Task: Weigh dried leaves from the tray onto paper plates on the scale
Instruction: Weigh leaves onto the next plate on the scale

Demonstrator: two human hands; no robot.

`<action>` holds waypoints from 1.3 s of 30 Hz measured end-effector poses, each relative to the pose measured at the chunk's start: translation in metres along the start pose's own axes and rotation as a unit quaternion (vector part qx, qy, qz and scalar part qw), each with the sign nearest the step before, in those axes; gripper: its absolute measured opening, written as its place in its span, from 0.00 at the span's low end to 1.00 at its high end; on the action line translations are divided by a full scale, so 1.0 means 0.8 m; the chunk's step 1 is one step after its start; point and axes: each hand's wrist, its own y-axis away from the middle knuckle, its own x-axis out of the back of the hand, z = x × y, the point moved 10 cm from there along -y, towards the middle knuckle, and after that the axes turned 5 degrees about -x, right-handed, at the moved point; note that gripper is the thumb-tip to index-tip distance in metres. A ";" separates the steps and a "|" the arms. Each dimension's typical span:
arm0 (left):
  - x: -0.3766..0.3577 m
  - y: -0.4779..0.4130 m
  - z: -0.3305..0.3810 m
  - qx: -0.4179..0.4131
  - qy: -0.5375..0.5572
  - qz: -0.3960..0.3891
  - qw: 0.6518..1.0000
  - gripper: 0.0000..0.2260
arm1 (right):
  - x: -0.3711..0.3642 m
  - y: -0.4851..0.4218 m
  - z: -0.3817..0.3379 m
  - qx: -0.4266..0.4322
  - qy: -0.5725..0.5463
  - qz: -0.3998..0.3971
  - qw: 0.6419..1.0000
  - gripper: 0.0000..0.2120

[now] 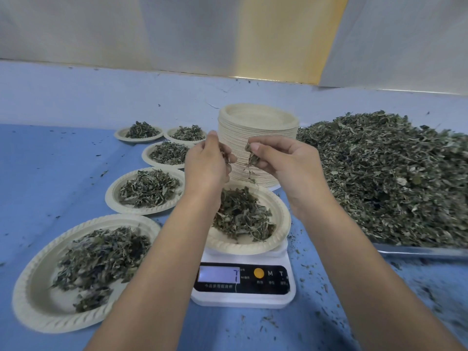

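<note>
A white digital scale (pixel 243 297) stands at the centre front, its display lit. On it rests a paper plate (pixel 279 224) with a small heap of dried leaves (pixel 243 216). Both hands hover above that plate. My left hand (pixel 206 164) is curled round a few dried leaves. My right hand (pixel 281 160) pinches a small bunch of leaves (pixel 250 155) between thumb and fingers. A metal tray (pixel 417 250) at the right carries a large pile of dried leaves (pixel 385 171).
A tall stack of unused paper plates (pixel 258 127) stands behind the scale. Several filled plates lie in a line on the left, the nearest (pixel 38 295) at the front. Leaf crumbs are scattered over the blue tabletop (pixel 50 178). A pale wall rises behind.
</note>
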 end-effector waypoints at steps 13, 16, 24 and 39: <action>-0.006 -0.001 -0.006 0.114 0.210 -0.007 0.971 0.17 | 0.000 -0.003 0.017 -0.035 0.110 -0.015 0.993 0.07; -0.007 0.000 -0.008 0.131 0.230 -0.008 0.964 0.16 | -0.006 -0.002 0.022 -0.051 0.111 -0.037 0.992 0.07; -0.006 -0.002 -0.014 0.158 0.259 -0.005 0.953 0.17 | -0.006 -0.002 0.027 -0.048 0.193 -0.041 0.979 0.05; -0.112 0.014 -0.030 0.221 0.442 -0.021 0.869 0.14 | 0.008 0.001 0.053 -0.213 -0.261 0.013 0.941 0.11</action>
